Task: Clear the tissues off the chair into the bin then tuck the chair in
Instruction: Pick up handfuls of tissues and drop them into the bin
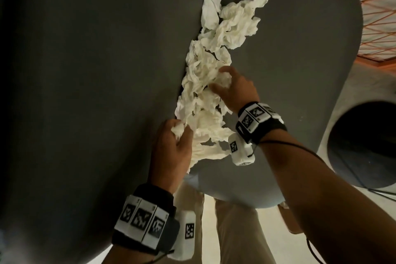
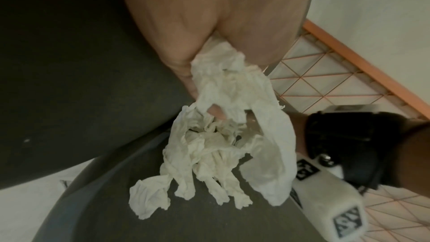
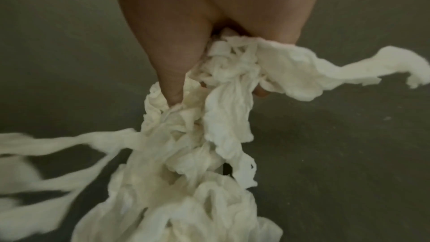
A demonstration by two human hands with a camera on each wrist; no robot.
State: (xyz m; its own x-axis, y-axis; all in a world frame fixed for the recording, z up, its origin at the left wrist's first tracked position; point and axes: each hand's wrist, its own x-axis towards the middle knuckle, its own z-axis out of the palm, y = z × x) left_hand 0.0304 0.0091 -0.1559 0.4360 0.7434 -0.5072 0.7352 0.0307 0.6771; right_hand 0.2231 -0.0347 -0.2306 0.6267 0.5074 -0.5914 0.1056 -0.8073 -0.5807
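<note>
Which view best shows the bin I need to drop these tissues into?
The head view: the bin shows its dark round opening at the right edge, beside the chair. Neither wrist view shows it; each shows only tissues, hand and chair.

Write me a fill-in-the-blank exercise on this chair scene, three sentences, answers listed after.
1. Both hands, the left hand and the right hand, grip crumpled white ____.
2. The tissues lie on the dark grey ____.
3. The round open bin stands on the person's ____ side.

Missing words: tissues; chair; right
</note>
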